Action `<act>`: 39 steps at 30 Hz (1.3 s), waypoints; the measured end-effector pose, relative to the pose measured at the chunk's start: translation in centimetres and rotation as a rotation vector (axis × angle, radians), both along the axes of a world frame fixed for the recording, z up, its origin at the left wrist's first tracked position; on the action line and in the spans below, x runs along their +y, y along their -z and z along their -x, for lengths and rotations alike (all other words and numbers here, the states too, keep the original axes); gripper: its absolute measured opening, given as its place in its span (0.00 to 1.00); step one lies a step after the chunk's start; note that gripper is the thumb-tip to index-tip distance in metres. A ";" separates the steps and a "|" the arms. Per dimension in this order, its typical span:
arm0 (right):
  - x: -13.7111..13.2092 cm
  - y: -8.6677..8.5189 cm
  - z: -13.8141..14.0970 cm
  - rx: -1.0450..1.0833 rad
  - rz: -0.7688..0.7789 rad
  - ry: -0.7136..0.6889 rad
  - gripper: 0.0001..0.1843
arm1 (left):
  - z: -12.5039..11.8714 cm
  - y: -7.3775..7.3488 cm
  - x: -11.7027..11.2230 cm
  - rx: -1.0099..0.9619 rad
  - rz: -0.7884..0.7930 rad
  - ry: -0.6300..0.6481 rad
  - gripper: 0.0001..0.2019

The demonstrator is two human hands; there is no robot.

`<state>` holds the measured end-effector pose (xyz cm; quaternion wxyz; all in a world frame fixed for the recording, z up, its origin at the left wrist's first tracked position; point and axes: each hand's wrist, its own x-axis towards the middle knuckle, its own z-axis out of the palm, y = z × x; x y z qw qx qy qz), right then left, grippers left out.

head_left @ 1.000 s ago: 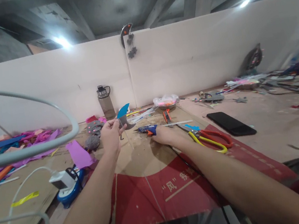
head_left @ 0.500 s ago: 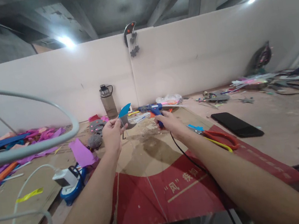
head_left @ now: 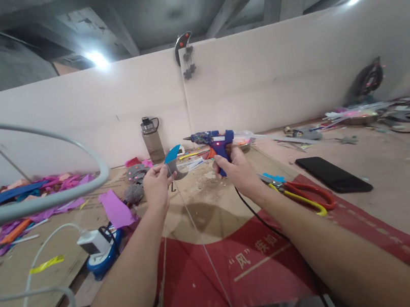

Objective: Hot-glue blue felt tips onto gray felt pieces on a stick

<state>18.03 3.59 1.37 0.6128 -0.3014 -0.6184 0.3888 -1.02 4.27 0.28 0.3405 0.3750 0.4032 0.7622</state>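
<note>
My left hand (head_left: 157, 186) pinches a small curved cut-out with a blue piece (head_left: 172, 153) on top and a grey piece (head_left: 179, 173) below. A thin pale string (head_left: 196, 226) trails down from it toward the front edge. In my right hand (head_left: 239, 170) is a blue hot glue gun (head_left: 219, 143), fingers wrapped around its handle. Its nozzle points left, above and to the right of the cut-out, apart from it. A black cord (head_left: 254, 213) runs down from the handle. Both hands hover over a red and brown cardboard sheet (head_left: 194, 288).
Red-and-yellow-handled scissors (head_left: 303, 195) and a black phone (head_left: 333, 174) lie to the right. A bottle (head_left: 153, 143) stands by the white partition (head_left: 255, 79). Coloured felt scraps (head_left: 116, 207), a plugged-in charger (head_left: 93, 242) and a grey tube (head_left: 72, 142) occupy the left.
My right hand has raised the glue gun and tilted it level, so its body now shows clearly. My left hand keeps its pinch on the cut-out. The whole view has shifted slightly.
</note>
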 end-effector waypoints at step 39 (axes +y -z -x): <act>-1.9 0.7 0.9 -0.580 -0.275 0.133 0.17 | -0.5 0.0 -0.2 0.126 -0.070 0.039 0.09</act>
